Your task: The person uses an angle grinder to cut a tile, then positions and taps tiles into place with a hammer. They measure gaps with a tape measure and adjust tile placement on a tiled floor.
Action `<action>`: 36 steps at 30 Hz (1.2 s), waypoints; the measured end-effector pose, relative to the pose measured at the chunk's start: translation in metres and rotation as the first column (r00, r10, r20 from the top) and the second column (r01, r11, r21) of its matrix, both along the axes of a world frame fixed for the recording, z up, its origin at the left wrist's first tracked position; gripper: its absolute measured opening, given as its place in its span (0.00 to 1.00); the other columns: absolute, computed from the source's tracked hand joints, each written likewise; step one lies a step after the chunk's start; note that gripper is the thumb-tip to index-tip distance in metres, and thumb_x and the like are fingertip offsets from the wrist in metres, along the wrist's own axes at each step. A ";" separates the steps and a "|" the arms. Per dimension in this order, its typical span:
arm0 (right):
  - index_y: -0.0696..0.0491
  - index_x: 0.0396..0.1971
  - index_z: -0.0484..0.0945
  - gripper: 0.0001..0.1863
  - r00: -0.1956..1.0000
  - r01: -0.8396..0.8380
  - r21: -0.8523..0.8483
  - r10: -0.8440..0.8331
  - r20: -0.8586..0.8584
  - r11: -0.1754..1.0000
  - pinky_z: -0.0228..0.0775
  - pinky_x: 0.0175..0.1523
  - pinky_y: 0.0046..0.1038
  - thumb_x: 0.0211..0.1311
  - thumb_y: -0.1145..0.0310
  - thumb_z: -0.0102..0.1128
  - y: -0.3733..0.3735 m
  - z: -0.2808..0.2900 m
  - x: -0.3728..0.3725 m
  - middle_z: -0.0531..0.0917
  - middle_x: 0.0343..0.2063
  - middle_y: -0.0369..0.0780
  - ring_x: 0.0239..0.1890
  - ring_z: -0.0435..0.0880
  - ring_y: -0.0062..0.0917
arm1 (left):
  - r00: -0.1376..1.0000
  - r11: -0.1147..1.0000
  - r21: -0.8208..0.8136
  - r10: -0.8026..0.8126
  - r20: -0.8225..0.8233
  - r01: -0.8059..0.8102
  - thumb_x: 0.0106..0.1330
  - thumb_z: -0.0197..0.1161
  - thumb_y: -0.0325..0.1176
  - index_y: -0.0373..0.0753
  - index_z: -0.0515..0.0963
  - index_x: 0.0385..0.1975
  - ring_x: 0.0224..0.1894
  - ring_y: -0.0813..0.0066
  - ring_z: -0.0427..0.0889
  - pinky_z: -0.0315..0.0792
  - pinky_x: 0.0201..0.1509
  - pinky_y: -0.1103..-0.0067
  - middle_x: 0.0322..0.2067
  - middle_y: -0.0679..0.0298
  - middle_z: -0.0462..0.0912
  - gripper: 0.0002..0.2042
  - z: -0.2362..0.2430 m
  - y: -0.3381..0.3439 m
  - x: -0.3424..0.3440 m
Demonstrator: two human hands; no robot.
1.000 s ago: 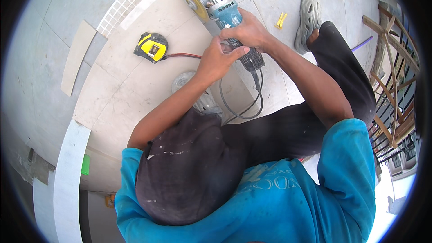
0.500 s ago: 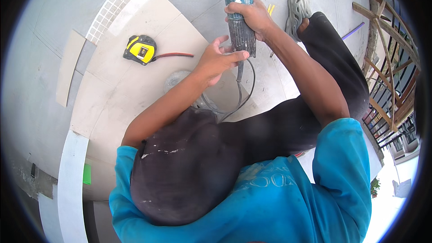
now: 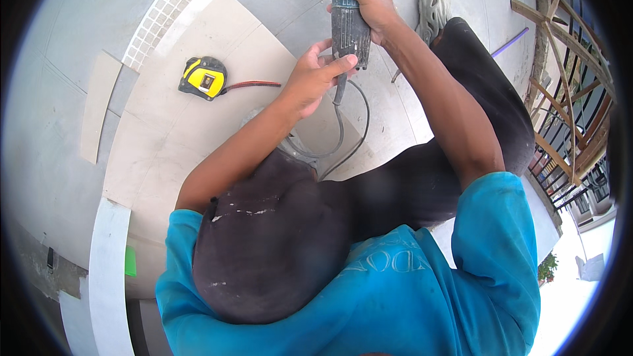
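A teal and black angle grinder (image 3: 351, 29) points away from me at the top of the head view, its disc end mostly cut off by the frame. My right hand (image 3: 370, 8) is wrapped round its teal body. At the grinder's dusty black rear end, my left hand (image 3: 318, 78) grips with thumb and fingers, close to where the power cord (image 3: 341, 92) comes out. The cord loops down towards my bent knee. To the left, a yellow and black tape measure (image 3: 204, 79) lies on a large beige tile (image 3: 178, 125) with a short length of its reddish blade drawn out.
A white gridded strip (image 3: 168, 16) lies along the tile's far edge. Narrow beige (image 3: 101, 105) and pale (image 3: 111, 270) strips lie at the left. My foot in a light clog (image 3: 433, 10) rests at the upper right. Beyond are a purple stick (image 3: 511, 41) and wooden bracing (image 3: 560, 33) by a railing.
The grinder has shifted slightly up in the view, so its yellow disc is now almost out of frame. Both hands have stayed on it, the left moving up a little with its rear end.
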State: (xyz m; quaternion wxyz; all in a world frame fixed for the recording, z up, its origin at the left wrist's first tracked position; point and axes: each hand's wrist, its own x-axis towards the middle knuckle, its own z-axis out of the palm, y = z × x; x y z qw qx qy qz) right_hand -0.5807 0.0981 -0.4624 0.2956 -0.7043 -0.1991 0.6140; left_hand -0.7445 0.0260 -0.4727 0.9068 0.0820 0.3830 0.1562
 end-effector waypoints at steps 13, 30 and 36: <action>0.61 0.45 0.75 0.19 0.885 0.065 -0.054 -0.082 -0.459 0.996 0.78 0.48 0.28 0.56 0.67 0.61 0.108 0.008 0.069 0.82 0.39 0.43 0.38 0.84 0.28 | 0.786 0.863 0.369 -0.051 -0.617 0.346 0.44 0.75 0.41 0.28 0.50 0.69 0.59 0.56 0.74 0.70 0.59 0.69 0.55 0.41 0.71 0.53 0.050 0.176 0.091; 0.55 0.65 0.64 0.36 0.442 -0.874 0.006 0.801 -0.405 0.485 0.65 0.60 0.33 0.60 0.60 0.67 0.091 0.166 0.171 0.78 0.52 0.43 0.54 0.77 0.27 | 0.079 0.902 0.390 0.409 -0.909 -0.183 0.46 0.76 0.40 0.35 0.71 0.46 0.41 0.57 0.85 0.76 0.46 0.68 0.37 0.53 0.83 0.29 0.196 0.075 0.175; 0.53 0.60 0.71 0.27 0.405 -0.846 -0.446 0.896 -0.182 0.292 0.69 0.49 0.26 0.64 0.58 0.64 0.099 0.153 0.283 0.83 0.46 0.39 0.48 0.78 0.22 | -0.138 0.657 0.371 0.380 -0.915 -0.656 0.50 0.76 0.39 0.36 0.73 0.43 0.37 0.73 0.80 0.73 0.44 0.75 0.36 0.61 0.81 0.24 0.197 -0.018 0.144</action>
